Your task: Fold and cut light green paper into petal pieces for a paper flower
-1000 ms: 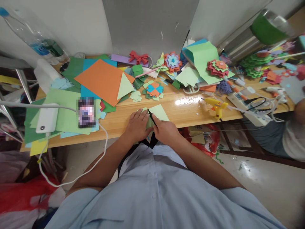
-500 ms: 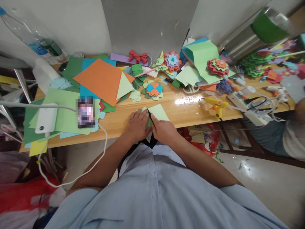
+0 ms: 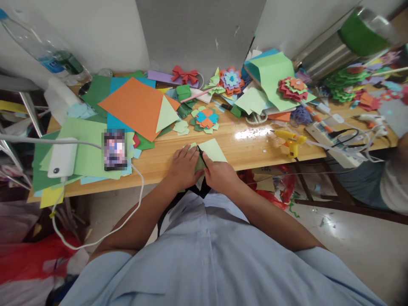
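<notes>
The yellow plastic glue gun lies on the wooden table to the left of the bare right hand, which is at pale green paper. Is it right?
Not left: the head view shows the yellow plastic glue gun to the right of the bare right hand. The wooden table and pale green paper are correct.

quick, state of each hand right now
Left hand: open, flat on pale green paper.
Right hand: closed, holding what looks like a slim black tool.

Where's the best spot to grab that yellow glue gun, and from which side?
Probably by its handle, with the right hand, the nearer one, coming from the table's front edge: the yellow glue gun's handle juts toward that edge, while the nozzle points left.
</notes>
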Available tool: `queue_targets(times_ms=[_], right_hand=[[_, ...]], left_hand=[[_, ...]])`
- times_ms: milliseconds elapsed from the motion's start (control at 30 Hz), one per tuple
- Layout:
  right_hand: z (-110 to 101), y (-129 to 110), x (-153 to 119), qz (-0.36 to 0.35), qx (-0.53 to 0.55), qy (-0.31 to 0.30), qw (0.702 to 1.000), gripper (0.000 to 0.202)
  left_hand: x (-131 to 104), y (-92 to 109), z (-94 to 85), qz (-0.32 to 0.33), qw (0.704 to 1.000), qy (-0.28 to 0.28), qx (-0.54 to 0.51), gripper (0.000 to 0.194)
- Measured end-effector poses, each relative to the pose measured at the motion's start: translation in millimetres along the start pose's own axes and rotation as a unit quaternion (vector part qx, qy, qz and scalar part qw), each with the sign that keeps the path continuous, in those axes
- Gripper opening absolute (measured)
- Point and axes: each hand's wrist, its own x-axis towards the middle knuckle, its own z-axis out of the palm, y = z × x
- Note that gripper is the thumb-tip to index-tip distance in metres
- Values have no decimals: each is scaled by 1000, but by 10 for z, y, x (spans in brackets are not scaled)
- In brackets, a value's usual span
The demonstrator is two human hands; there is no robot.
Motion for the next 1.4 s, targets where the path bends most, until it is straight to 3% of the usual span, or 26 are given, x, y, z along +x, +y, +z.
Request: queue_targets(times_ms=[1400], right_hand=[[-16, 54, -156, 10, 12, 14, 1000, 66]], left_hand=[[15, 1, 19, 5, 1000, 4, 12, 70]])
